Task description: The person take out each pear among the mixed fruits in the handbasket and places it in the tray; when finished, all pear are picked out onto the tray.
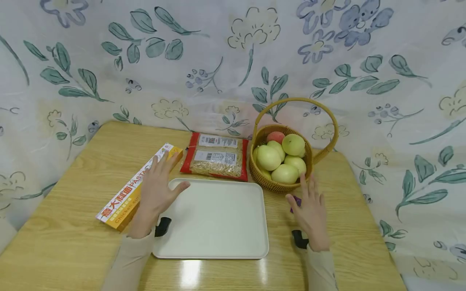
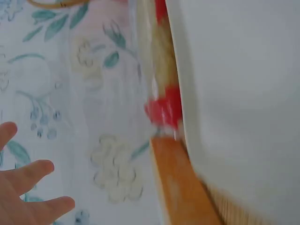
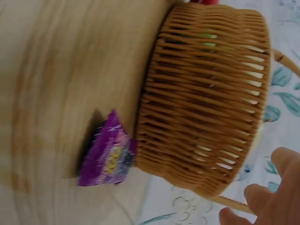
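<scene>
My left hand (image 1: 157, 190), fingers spread, hovers over the left rim of a white tray (image 1: 218, 226) and overlaps a yellow and white pasta box (image 1: 125, 198) in the head view. Nothing is in its grasp. On the right, my right hand (image 1: 311, 208) is also empty with fingers extended, close to a wicker basket (image 1: 267, 184) of green-yellow round fruit (image 1: 269, 157) and one red fruit (image 1: 276, 137). A small purple packet (image 3: 110, 154) lies on the table beside the basket, partly hidden behind the right hand in the head view.
Behind the tray lies a clear bag of dried noodles (image 1: 214, 166) with red edges. The basket's tall arched handle (image 1: 296, 100) rises over the fruit. Wooden table (image 1: 54, 242) surface surrounds everything, and a floral cloth (image 1: 204, 32) hangs along the back and sides.
</scene>
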`<act>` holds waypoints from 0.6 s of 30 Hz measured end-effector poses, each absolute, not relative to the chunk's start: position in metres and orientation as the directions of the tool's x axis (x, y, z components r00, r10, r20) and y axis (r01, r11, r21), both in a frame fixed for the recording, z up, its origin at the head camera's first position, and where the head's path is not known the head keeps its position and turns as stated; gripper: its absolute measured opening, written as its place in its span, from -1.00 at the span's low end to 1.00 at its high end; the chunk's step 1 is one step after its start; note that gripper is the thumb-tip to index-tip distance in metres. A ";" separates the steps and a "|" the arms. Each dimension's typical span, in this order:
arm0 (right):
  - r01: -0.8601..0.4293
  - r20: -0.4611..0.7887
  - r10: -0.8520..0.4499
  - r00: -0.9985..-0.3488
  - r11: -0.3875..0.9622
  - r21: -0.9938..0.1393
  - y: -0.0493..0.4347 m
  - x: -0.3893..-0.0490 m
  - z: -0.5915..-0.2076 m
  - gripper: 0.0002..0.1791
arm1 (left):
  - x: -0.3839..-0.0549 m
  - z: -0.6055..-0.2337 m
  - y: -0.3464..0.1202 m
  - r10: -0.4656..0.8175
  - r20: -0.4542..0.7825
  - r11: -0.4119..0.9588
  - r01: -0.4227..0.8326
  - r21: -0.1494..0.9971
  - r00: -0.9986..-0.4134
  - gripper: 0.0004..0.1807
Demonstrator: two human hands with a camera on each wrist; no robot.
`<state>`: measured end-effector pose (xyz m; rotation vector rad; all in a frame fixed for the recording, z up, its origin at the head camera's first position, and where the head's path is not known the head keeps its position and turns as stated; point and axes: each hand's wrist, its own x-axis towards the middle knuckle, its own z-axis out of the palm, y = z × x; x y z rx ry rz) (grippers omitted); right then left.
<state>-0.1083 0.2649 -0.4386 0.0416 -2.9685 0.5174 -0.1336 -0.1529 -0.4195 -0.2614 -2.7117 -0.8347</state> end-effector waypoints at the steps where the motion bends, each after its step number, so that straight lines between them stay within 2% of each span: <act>1: -0.036 0.115 0.003 -0.993 0.941 -0.335 0.266 -0.109 -0.440 -0.12 | -0.136 -0.420 -0.147 0.101 0.340 0.787 0.285 0.548 -0.935 0.07; 4: -0.012 0.091 0.019 -0.996 0.941 -0.338 0.267 -0.111 -0.445 -0.11 | -0.141 -0.421 -0.129 0.150 0.374 0.676 0.371 0.636 -0.915 0.16; 8: -0.009 0.093 0.025 -0.995 0.938 -0.347 0.267 -0.113 -0.449 -0.11 | -0.148 -0.420 -0.104 0.212 0.355 0.518 0.413 0.749 -0.911 0.25; 13: -0.017 0.118 0.027 -0.993 0.934 -0.357 0.267 -0.114 -0.455 -0.11 | -0.162 -0.420 -0.066 0.272 0.288 0.334 0.371 0.867 -0.918 0.27; 18: -0.045 0.160 0.016 -0.987 0.928 -0.370 0.268 -0.115 -0.460 -0.11 | -0.183 -0.419 -0.027 0.280 0.250 0.155 0.300 0.941 -0.927 0.23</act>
